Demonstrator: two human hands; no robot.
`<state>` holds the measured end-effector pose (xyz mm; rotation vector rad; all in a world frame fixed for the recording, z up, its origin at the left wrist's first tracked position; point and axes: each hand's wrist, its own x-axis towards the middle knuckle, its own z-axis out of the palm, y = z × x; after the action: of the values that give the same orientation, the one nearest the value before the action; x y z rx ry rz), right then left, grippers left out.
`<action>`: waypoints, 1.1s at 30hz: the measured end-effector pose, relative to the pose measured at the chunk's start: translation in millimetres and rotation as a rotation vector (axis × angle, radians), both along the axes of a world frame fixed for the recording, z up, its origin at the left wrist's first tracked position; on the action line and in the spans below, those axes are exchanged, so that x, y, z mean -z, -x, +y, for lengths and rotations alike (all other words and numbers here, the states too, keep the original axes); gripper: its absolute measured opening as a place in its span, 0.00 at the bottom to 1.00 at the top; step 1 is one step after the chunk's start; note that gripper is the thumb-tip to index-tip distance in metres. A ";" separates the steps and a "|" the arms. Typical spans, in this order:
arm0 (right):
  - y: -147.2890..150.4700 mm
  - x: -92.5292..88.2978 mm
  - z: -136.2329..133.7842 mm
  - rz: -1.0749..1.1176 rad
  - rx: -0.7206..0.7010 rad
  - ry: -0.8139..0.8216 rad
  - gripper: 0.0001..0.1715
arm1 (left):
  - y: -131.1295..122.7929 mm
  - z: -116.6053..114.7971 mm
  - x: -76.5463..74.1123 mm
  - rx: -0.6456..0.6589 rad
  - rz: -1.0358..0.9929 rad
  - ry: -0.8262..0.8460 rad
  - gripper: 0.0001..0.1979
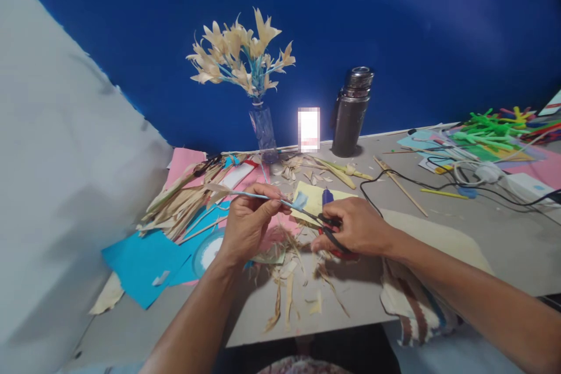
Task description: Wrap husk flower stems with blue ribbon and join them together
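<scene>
In the head view, the left hand [252,222] pinches a thin blue stem [250,194] between thumb and fingers, above the littered table [359,301]. The right hand [359,227] is curled round the handles of the scissors [324,222], whose blades point at a blue strip [300,200] near the stem's end. Behind stand pale flowers [239,49] in a clear bottle [263,128] and a dark flask [351,117].

A dark flask [350,120] is parked at the back of the bench [517,254], near the blue wall [144,23]. Over on the right, green fuzzy sticks [486,131] are kinda heaped near a white plug [488,172] and black cable [416,180], and a striped cloth [416,301] is draped over the front edge.
</scene>
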<state>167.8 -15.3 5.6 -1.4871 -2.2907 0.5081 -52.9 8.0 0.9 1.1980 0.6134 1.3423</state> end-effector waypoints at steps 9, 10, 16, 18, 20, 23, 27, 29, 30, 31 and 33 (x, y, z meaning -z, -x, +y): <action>-1.1 6.9 0.9 0.113 0.037 0.034 0.36 | -1.6 -1.0 1.7 -0.055 -0.040 0.037 0.08; -1.2 7.1 0.9 0.116 0.040 0.046 0.36 | -1.6 -1.0 1.5 -0.051 -0.036 0.034 0.08; -0.8 2.9 -1.0 0.012 -0.022 -0.003 0.32 | -0.9 -1.4 2.9 -0.031 0.013 0.018 0.09; -0.3 0.0 -1.4 -0.010 -0.044 -0.018 0.30 | -0.8 -1.3 4.2 -0.027 0.032 0.013 0.09; 0.2 -2.6 -1.4 -0.022 -0.064 -0.013 0.29 | -0.8 -1.3 5.3 -0.029 0.041 0.015 0.09; 0.9 -4.3 -1.5 -0.031 -0.084 -0.005 0.29 | -0.9 -1.7 5.6 -0.028 0.029 0.009 0.09; 1.1 -3.1 -1.7 -0.023 -0.079 -0.010 0.28 | -0.5 -3.0 3.7 0.007 -0.013 0.000 0.10; 0.9 -2.1 -1.8 -0.018 -0.078 -0.022 0.28 | -0.6 -3.7 2.5 0.013 -0.016 0.006 0.10; 0.8 -1.6 -1.8 -0.014 -0.077 -0.029 0.29 | -0.8 -3.8 2.0 0.009 -0.015 0.008 0.10; 0.7 -1.1 -1.9 -0.007 -0.075 -0.036 0.29 | -1.1 -3.9 1.6 0.004 -0.014 0.011 0.10; 0.6 0.3 -2.0 0.011 -0.067 -0.051 0.30 | -2.0 -3.8 1.2 -0.008 -0.017 0.015 0.10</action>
<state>167.2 -17.3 5.3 -1.3849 -2.3336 0.4715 -50.9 4.3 -0.3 1.1721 0.6160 1.3504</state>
